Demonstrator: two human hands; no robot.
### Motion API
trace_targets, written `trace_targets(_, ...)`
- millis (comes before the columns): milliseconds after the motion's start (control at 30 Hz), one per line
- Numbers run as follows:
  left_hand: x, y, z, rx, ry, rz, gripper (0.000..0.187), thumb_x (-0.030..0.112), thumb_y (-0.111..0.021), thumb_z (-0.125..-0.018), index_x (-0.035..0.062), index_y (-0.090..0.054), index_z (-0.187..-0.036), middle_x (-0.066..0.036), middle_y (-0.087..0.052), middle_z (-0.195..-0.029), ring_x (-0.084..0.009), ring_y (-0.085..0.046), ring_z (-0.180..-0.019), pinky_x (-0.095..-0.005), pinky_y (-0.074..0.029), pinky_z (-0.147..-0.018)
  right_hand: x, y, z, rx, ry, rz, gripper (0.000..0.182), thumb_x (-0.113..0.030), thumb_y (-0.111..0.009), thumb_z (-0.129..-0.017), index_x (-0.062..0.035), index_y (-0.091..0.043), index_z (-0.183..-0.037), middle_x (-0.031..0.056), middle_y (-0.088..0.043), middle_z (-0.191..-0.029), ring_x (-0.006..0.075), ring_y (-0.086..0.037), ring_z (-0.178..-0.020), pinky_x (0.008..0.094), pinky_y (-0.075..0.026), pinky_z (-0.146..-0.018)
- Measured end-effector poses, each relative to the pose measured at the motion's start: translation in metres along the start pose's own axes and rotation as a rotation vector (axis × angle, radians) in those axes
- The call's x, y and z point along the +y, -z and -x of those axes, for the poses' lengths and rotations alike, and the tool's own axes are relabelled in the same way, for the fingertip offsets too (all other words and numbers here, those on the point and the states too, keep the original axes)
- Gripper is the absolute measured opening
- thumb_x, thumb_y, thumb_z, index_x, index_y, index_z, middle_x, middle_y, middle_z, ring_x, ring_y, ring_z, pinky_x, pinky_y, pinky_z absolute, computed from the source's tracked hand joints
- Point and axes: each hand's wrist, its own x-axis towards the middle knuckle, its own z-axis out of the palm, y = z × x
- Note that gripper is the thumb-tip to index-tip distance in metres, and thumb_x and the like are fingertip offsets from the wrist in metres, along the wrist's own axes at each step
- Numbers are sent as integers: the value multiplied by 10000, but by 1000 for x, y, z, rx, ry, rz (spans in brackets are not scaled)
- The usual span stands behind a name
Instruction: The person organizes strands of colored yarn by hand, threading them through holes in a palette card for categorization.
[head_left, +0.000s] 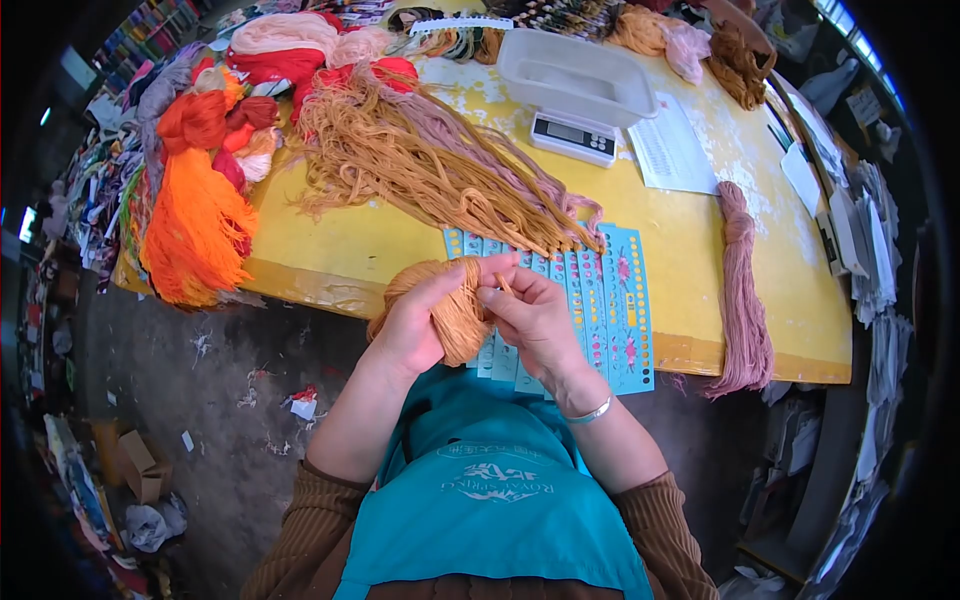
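Observation:
My left hand (418, 325) is wrapped round a thick hank of golden-tan thread (462, 322), held just off the table's front edge. Close beside it, my right hand (535, 318) is closed in a pinch, with a bit of the same tan thread between thumb and forefinger. Under and behind both hands lie overlapping turquoise cards (625, 300) with rows of punched holes and pink flower prints. Tan and mustard loose strands (400, 150) stretch over the table, their near ends lying at the cards' top edge. Mauve strands (520, 170) run alongside them.
On the yellow table (690, 290) stand a digital scale (573, 138) with a clear plastic tub (578, 75), and a printed sheet (672, 142). A dusty-pink hank (743, 290) hangs over the front edge at right. Orange thread (198, 225) is heaped at left.

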Motion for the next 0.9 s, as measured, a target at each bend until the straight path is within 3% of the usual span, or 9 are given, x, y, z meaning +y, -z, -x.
trace_targets(167, -2, 1, 3, -2, 8, -49, 549, 328, -397, -977, -87, -472, -1329, -210, -444, -1419, -279, -444, -1303, -396, -338, -1100, 5, -1, -1, 7, 28, 5, 51, -70, -664, -880, -63, -617, -862, -57, -550, -700, -2, -368, -490, 183, -231, -417)
trace_targets(233, -2, 3, 3, 14, 2, -32, 528, 315, -396, -980, -84, -491, -1313, -206, -470, -1395, -276, -464, -1285, -400, -350, -1093, 6, 1, 0, 8, 46, -136, 73, -60, -645, -888, -65, -599, -832, -62, -523, -680, 5, -365, -491, 185, -235, -419)
trace_targets(567, 0, 13, 3, 104, 19, -17, 455, 264, -461, -953, -73, -552, -1244, -177, -567, -1285, -255, -558, -1170, -392, -440, -1002, 5, 5, 4, 9, 51, -153, 59, -50, -632, -887, -54, -584, -853, -51, -515, -681, 18, -357, -491, 188, -250, -437)
trace_targets(633, -1, 13, 4, 154, 23, -56, 369, 182, -537, -925, -27, -589, -1224, -118, -614, -1218, -188, -575, -1116, -342, -458, -958, 7, 6, 4, 21, 86, -113, 59, -67, -634, -892, -54, -585, -863, -45, -515, -680, 21, -361, -494, 189, -253, -443)
trace_targets(900, 1, 12, 4, 133, -3, -112, 365, 126, -577, -891, -36, -594, -1217, -71, -650, -1042, -108, -573, -900, -284, -472, -821, 11, 10, 1, 1, 71, -106, 57, -103, -611, -919, -55, -582, -906, -3, -588, -727, 46, -432, -504, 191, -271, -440)
